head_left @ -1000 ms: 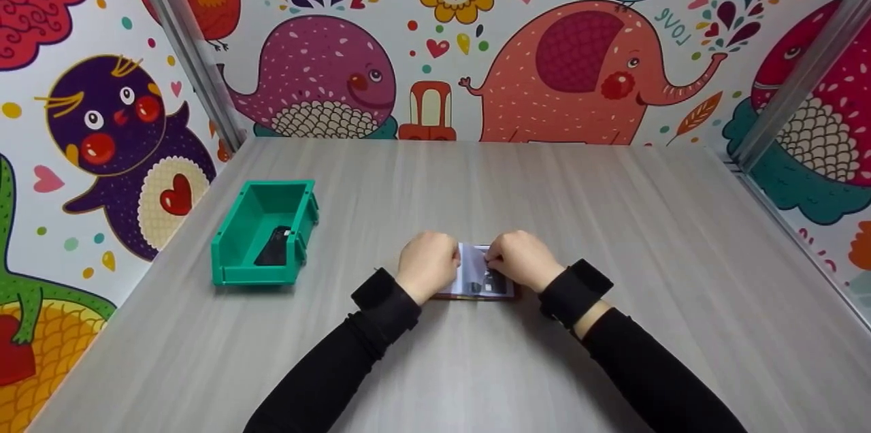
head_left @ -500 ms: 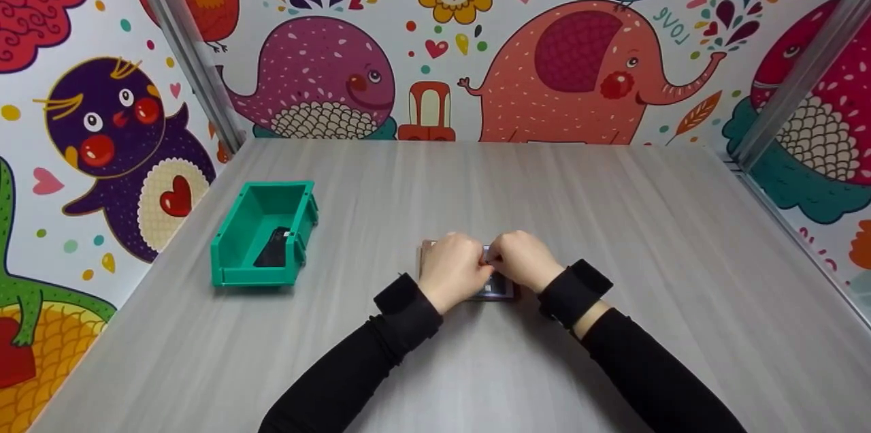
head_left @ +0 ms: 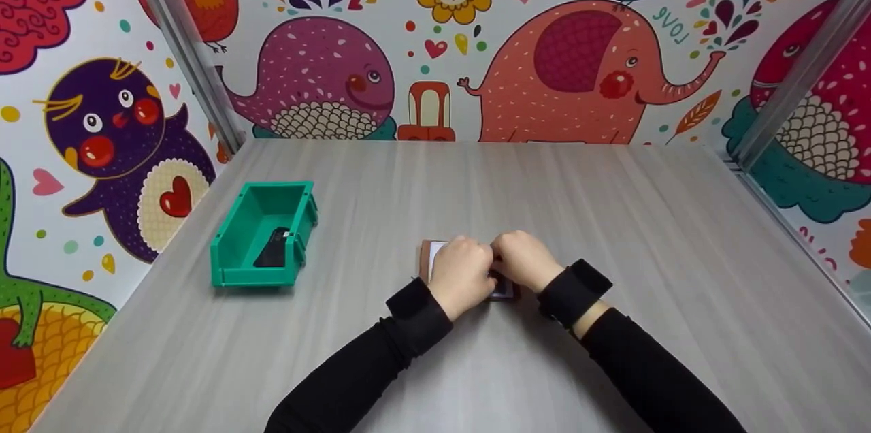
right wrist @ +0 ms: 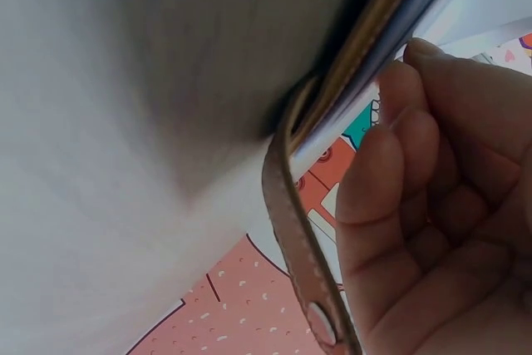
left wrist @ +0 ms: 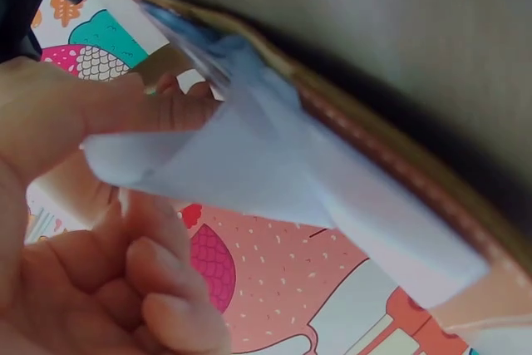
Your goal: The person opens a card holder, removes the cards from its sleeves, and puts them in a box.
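A brown leather card holder [head_left: 425, 259] lies opened out on the table, with translucent plastic sleeves inside. My left hand [head_left: 463, 273] is over its middle, hiding much of it. In the left wrist view a sleeve page [left wrist: 208, 172] stands lifted and bent, its free corner between the left thumb side and the curled fingers [left wrist: 166, 272]. My right hand [head_left: 524, 259] is at the right half, nearly touching the left. In the right wrist view its thumb and forefinger meet at the page edges. A stitched strap [right wrist: 299, 239] with a metal snap sticks out from the cover.
On the left of the table [head_left: 367, 201] stands a green plastic bin [head_left: 255, 275] holding a black object [head_left: 274, 249] with a small white spot. Patterned walls [head_left: 571, 79] rise behind and beside the table.
My left hand has moved right across the card holder to my right hand, uncovering the left cover edge. The right hand has stayed nearly in place.
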Demonstrator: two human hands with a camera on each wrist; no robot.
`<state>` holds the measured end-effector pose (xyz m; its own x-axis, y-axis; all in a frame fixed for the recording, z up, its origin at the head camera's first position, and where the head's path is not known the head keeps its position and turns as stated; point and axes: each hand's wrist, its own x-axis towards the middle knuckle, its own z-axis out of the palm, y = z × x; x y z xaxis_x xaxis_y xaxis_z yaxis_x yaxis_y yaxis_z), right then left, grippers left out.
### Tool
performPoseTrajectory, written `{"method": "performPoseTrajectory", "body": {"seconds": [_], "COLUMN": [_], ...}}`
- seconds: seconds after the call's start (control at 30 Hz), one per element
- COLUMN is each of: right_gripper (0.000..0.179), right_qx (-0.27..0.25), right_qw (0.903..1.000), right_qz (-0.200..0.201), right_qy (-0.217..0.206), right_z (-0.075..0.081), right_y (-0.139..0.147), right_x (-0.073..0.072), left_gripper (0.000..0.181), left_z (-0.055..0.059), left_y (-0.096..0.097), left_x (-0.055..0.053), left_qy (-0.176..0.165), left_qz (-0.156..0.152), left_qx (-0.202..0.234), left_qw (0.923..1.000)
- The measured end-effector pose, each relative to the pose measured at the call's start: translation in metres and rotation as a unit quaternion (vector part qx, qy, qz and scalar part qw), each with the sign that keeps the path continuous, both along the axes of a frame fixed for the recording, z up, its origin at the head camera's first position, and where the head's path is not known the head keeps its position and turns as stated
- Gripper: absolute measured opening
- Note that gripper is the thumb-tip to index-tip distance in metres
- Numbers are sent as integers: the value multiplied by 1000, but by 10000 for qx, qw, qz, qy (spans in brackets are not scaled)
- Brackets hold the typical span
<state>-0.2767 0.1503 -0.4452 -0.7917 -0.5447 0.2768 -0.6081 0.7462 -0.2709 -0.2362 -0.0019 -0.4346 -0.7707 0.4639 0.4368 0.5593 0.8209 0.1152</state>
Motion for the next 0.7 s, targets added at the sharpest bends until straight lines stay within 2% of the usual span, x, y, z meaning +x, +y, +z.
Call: {"method": "performPoseTrajectory", "body": {"seconds": [0.1,0.23,0.5,0.7], "right_gripper": [29,20,8,6], "right_qx": [-60,-64,-28,-16], "right_qw": [9999,9998,9999,10000], "right_qz": [91,130,126,54], "right_qy": [18,105,44,23], "right_z": [0,-1,-1,0], "right_y": [0,0,0,0], "right_x": [0,0,-1,1], "left_gripper": [30,30,19,21], "left_z": [-1,-1,-1,0], "left_y": [0,-1,-4,-6], "left_x": [1,1,1,2], "left_qy": [137,179,50,-13], "left_qz": [79,169,279,315], "left_qx": [-69,-78,-157,-250], "left_qw": [9999,9997,9995,9992]}}
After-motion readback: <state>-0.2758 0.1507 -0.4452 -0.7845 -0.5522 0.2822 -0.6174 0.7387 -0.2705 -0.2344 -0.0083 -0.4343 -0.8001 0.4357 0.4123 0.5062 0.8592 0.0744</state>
